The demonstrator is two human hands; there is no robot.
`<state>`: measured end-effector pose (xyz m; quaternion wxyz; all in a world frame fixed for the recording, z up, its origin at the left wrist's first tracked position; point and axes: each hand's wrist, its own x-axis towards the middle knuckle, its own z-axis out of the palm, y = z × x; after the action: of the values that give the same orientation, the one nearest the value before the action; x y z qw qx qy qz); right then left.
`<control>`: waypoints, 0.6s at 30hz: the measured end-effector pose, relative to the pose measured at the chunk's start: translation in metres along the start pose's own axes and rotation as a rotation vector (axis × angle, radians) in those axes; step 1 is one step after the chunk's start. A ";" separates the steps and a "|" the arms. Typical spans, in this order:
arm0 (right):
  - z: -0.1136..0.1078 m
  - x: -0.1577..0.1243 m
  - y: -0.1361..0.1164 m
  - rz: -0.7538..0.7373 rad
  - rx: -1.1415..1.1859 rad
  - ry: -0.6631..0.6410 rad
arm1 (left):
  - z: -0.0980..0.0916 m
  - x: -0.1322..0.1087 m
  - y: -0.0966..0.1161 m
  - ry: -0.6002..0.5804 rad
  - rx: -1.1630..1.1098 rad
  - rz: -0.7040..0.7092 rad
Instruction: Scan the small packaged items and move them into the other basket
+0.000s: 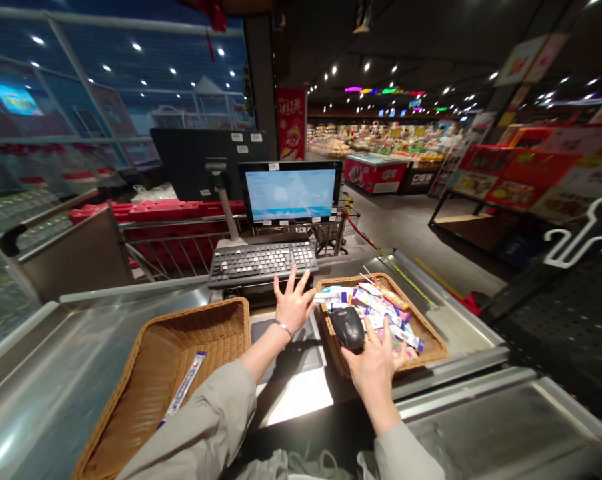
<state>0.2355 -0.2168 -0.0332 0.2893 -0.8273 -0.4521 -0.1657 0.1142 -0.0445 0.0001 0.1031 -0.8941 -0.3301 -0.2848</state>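
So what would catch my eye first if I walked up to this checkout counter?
Probably the two wicker baskets on the steel counter: the right wicker basket is heaped with colourful packets, while the left wicker basket holds one white-and-blue packet. Over them, the spread left hand wears a bracelet, and the right hand is at a black handheld scanner. Behind, a lit monitor stands beyond a keyboard.

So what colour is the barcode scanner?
The barcode scanner is black, clearest in the head view.
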 end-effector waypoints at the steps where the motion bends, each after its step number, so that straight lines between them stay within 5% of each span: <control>1: 0.000 0.000 0.004 0.010 -0.007 0.003 | 0.002 0.002 0.003 -0.003 -0.005 0.014; 18: -0.012 -0.009 0.039 0.164 -0.101 0.090 | 0.036 0.028 0.058 -0.031 -0.121 0.188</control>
<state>0.2635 -0.2467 -0.0413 0.2798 -0.8668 -0.3604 -0.2010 0.1852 -0.0606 -0.0130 0.0701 -0.9300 -0.2286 -0.2792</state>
